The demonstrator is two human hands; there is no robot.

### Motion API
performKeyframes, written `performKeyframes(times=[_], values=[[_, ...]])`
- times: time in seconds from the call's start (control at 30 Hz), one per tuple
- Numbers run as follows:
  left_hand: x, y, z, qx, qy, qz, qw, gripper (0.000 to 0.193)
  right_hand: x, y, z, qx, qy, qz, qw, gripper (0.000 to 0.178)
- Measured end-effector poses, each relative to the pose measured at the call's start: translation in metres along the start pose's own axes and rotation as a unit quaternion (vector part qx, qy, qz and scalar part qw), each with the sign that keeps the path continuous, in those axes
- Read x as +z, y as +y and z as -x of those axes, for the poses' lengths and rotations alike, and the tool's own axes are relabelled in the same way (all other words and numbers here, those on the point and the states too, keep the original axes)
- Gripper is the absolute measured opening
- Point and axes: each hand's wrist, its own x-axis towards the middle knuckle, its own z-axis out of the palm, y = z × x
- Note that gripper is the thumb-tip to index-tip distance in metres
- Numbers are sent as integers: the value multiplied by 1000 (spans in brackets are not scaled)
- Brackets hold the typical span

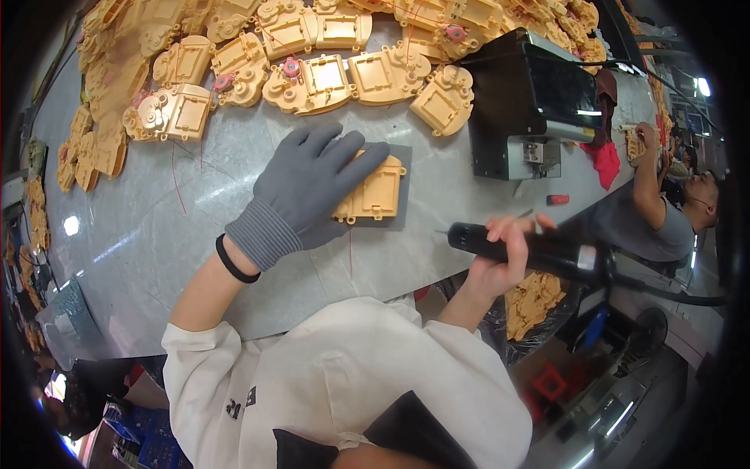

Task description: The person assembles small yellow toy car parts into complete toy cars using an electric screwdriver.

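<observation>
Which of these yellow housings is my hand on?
The housing under your gloved left hand: it alone lies on the dark grey pad, apart from the pile.

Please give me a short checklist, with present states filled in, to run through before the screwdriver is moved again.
1. Housing on the pad: ok, it lies on it.
2. Left hand on the housing: ok, its gloved fingers reach over the left part.
3. Screwdriver in the right hand: ok, it is held.
4. Bit over the housing: not ok, it is off to the right.
5. Wire clear of the bit: ok, it trails from the housing's near side, apart from it.
6. Screw on the bit: cannot tell, too small to see.
</observation>
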Motion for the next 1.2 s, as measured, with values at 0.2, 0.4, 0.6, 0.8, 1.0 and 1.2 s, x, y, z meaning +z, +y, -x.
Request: performKeyframes(times=[0.2, 0.4, 0.6, 0.8, 1.0, 1.2], values=[[6, -5, 4, -3, 7, 69, 998, 85, -4, -9, -25, -77, 15, 28, 997, 42], [48, 31, 53, -134, 221, 258, 931, 89, -13, -57, -95, -261, -30, -15, 965, 42], [51, 33, 55, -147, 173, 245, 942, 85, 9, -32, -134, -193, -27, 124, 973, 33], [50, 22, 56, -127, 171, 219, 952, 86, 0, -33, -110, -114, -50, 77, 989, 32], [48, 27, 44, -116, 177, 248, 945, 85, 34, -42, -8, -96, -327, -70, 938, 49], [47, 16, 52, -40, 239, 221, 945, 72, 54, -28, 5, -62, -357, -62, 930, 61]])
